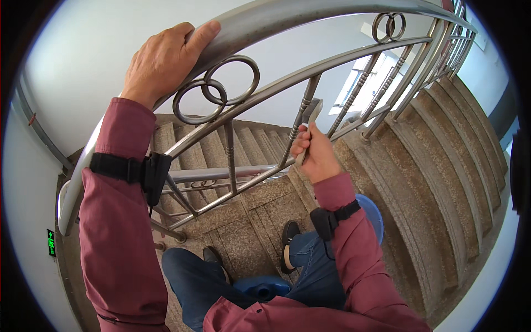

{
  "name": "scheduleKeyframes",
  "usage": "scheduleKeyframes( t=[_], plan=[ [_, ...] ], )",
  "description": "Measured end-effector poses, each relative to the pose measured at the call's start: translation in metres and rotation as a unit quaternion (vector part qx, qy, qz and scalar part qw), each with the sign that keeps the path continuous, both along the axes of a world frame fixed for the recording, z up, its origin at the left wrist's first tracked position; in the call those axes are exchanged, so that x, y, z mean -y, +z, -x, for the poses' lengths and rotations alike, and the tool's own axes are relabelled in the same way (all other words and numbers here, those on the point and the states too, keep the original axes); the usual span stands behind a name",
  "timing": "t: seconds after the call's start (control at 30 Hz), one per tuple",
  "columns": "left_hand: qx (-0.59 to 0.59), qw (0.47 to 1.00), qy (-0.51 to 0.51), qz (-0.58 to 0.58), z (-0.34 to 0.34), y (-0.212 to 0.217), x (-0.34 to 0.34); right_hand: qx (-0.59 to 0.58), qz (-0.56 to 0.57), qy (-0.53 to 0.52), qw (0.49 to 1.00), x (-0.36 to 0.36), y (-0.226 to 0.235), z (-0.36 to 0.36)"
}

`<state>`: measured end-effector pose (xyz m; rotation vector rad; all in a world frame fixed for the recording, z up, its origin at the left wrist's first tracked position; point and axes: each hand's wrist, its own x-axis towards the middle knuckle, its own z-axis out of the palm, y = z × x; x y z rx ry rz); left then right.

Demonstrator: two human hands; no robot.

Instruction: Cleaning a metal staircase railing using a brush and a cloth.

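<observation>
My left hand (160, 63) is wrapped over the thick metal handrail (276, 19) at the upper left, its thumb lying along the top. Lower and to the right, my right hand (314, 152) is closed around a scraper (313, 112). Its flat grey blade points up, and a pale handle end shows under my fingers. The blade is right beside a twisted metal baluster (304, 105); I cannot tell whether they touch. Paired metal rings (200, 101) sit under the handrail near my left hand.
Speckled stone stairs (420, 182) curve up on the right; another flight (204, 146) shows behind the railing. A blue round container (371, 216) is partly hidden by my right forearm. Another blue object (263, 288) lies between my legs. A green lit sign (51, 242) is on the left wall.
</observation>
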<state>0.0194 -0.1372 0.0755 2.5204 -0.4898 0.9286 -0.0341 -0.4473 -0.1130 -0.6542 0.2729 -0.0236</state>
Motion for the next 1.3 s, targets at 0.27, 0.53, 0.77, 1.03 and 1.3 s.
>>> scheduleKeyframes(
  t=[0.27, 0.53, 0.77, 1.03, 1.3],
  plan=[
    [0.016, 1.000, -0.021, -0.004, -0.002, 0.003, 0.002, 0.020, 0.018, 0.005, 1.000, 0.007, 0.016, 0.003],
    [-0.014, 1.000, -0.013, 0.024, 0.008, 0.011, 0.007, 0.022, 0.032, -0.007, 0.999, -0.039, 0.018, 0.025],
    [-0.020, 0.999, -0.020, 0.029, 0.004, 0.009, 0.016, 0.044, -0.006, -0.017, 0.999, 0.015, 0.021, -0.013],
    [-0.015, 0.999, -0.016, 0.032, 0.003, 0.006, 0.015, 0.025, -0.017, -0.006, 1.000, -0.041, 0.020, 0.019],
    [-0.030, 0.999, 0.002, 0.014, 0.008, 0.009, 0.016, 0.044, -0.020, -0.005, 0.999, -0.008, 0.017, -0.011]
  ],
)
